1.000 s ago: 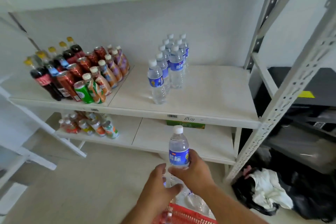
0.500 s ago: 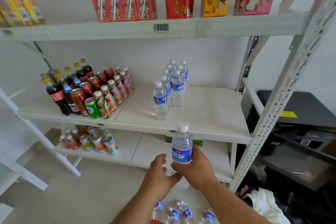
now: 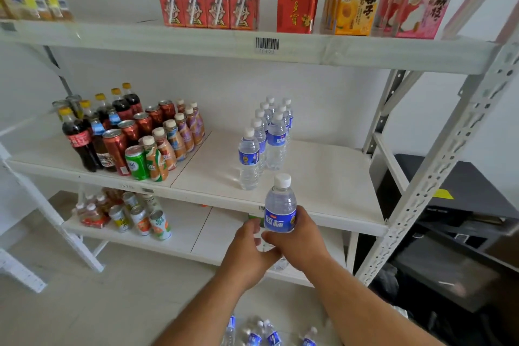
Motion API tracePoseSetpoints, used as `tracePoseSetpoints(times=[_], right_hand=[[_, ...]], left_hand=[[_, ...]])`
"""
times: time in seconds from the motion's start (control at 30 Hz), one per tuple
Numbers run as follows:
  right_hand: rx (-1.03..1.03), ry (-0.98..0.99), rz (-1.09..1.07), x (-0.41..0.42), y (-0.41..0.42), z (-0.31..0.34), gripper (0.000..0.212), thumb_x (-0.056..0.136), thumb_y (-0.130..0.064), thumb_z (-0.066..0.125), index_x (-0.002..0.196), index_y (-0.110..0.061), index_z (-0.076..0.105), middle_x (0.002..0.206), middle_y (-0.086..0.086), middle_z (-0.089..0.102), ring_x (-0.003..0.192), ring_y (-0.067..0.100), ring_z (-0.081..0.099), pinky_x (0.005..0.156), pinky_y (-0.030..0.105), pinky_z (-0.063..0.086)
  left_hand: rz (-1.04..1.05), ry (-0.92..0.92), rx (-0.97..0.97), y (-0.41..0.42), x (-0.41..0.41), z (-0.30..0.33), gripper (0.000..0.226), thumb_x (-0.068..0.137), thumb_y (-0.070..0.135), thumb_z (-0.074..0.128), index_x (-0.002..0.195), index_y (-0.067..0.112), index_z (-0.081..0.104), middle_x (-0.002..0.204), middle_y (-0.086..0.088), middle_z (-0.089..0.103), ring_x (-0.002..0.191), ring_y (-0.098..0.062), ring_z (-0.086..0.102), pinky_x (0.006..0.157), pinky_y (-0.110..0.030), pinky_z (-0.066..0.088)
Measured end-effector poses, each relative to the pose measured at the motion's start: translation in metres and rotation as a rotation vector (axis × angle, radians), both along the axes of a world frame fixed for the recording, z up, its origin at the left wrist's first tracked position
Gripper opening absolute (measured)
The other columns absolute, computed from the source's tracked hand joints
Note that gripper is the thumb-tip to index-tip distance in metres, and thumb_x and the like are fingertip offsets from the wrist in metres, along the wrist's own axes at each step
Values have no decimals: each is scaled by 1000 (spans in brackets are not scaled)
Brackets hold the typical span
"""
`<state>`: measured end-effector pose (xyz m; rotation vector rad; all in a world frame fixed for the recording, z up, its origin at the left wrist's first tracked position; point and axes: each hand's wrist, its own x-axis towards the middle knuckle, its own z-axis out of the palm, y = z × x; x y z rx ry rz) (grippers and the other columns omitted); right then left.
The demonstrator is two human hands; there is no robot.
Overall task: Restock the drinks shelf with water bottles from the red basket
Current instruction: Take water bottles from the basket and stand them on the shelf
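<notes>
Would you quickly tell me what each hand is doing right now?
Left hand: curled beside the bottle's base; whether it grips cannot be told.
Right hand: closed around the clear plastic water bottle with a blue label.

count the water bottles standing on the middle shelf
8: five in the left row, three in the right row, all upright on the middle shelf. The held bottle is not counted; others may be hidden behind.

A water bottle (image 3: 280,206) is held upright by the right hand (image 3: 299,236), just in front of the middle shelf (image 3: 323,177). Its lower part is touched by the left hand (image 3: 247,250). Standing bottles (image 3: 266,137) are seen on this shelf.
</notes>
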<state>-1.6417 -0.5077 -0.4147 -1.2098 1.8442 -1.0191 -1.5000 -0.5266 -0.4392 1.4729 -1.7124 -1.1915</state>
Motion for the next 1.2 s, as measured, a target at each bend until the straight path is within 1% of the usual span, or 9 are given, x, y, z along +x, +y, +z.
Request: tracePoseSetpoints(times=[0.13, 0.3, 0.5, 0.6, 0.7, 0.9, 1.0, 1.1, 1.2], right_hand=[[-11, -39, 7, -20, -33, -1, 60, 72, -26, 92, 113, -38, 51, 95, -21, 65, 85, 6, 66, 78, 27, 57], [-15, -69, 3, -53, -83, -5, 59, 73, -27, 93, 112, -37, 50, 94, -20, 63, 84, 9, 64, 76, 26, 53], [19, -40, 37, -82, -151, -19, 59, 76, -32, 92, 118, -35, 51, 107, -10, 64, 95, 17, 65, 78, 26, 52], [22, -34, 38, -92, -182, -26, 56, 75, -29, 91, 117, -33, 54, 106, -10, 68, 91, 16, 67, 68, 22, 50], [22, -26, 42, -98, -207, -28, 53, 72, -29, 90, 112, -36, 55, 103, -11, 71, 88, 15, 69, 69, 30, 57], [-29, -3, 83, -102, -222, -34, 55, 74, -31, 89, 120, -34, 58, 109, -10, 70, 94, 16, 69, 68, 24, 52], [-10, 48, 135, -100, -219, -40, 58, 72, -46, 86, 123, -34, 60, 109, -11, 71, 95, 14, 69, 76, 29, 58], [23, 176, 181, -101, -219, -43, 58, 64, -61, 79, 113, -35, 63, 102, -8, 71, 91, 17, 69, 80, 39, 63], [94, 186, 211, -106, -223, -43, 65, 69, -51, 85, 125, -32, 58, 114, 0, 65, 98, 23, 70, 80, 37, 62]], left_hand=[[39, 1, 1, -25, -18, 6, 75, 78, 40, 82, 140, 38, 40, 138, 14, 49, 118, -8, 56, 92, -29, 51], [92, -30, 20, -70, -44, 10, 89, 77, 44, 83, 150, 31, 33, 145, 10, 47, 121, -9, 56, 100, -37, 52], [136, -70, 55, -128, -74, -2, 88, 78, 43, 83, 150, 31, 33, 148, 8, 45, 123, -13, 55, 102, -37, 51], [170, -62, 60, -153, -87, -11, 87, 77, 42, 84, 148, 32, 34, 147, 8, 46, 123, -13, 55, 102, -40, 51], [196, -44, 64, -172, -99, -16, 86, 77, 41, 84, 148, 32, 35, 143, 9, 47, 124, -14, 55, 102, -43, 52], [227, -1, 68, -186, -114, -17, 83, 76, 41, 84, 145, 33, 38, 139, 11, 48, 123, -13, 55, 99, -44, 54], [222, 4, 68, -185, -117, -20, 71, 76, 35, 84, 135, 37, 46, 131, 14, 55, 121, -12, 58, 95, -45, 56], [220, 0, 74, -183, -117, -21, 67, 77, 29, 85, 131, 38, 47, 132, 12, 55, 121, -12, 58, 98, -45, 55], [226, 5, 80, -181, -117, -22, 70, 77, 31, 86, 132, 40, 44, 134, 12, 51, 121, -12, 57, 99, -44, 54]])
